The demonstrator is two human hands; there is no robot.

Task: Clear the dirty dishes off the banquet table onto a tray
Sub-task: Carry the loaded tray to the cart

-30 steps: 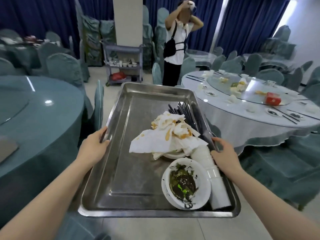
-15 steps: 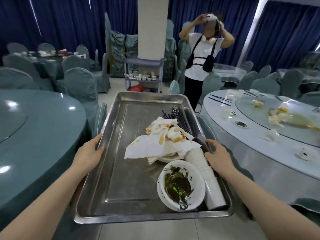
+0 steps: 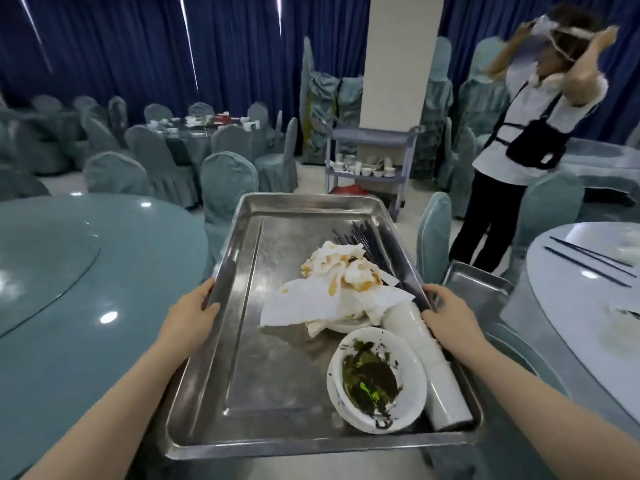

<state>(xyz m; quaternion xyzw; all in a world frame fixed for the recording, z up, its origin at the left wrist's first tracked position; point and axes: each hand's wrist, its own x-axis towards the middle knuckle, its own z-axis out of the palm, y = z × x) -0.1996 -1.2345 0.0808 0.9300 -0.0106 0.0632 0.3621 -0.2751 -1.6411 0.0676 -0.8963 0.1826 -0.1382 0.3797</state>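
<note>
Hands grip a steel tray (image 3: 242, 341) at its two long rims, and it fills the centre and lower middle of the frame, carried in the air between two round tables. At centre left the left hand (image 3: 188, 315) wraps the left rim, thumb over the lip, the other fingers hidden beneath. The tray's left half is bare metal, probably slick. Right of centre lies a heap of stained napkins (image 3: 332, 289), soft and light, resting on a plate that barely shows. Above them dark chopsticks (image 3: 363, 237) lie loose against the right wall; they would likely slide or roll on a tilt. At lower right sits a white bowl (image 3: 377, 382) smeared with dark sauce and greens, breakable and wet. Just beside it a stack of white cups (image 3: 429, 362) lies on its side, free to roll. The right hand (image 3: 446, 317) clasps the right rim, thumb on top.

Nearly all the load sits to the right, so that side probably weighs more. Holds at mid-rim on both sides suit it; keeping it level looks essential.
</note>
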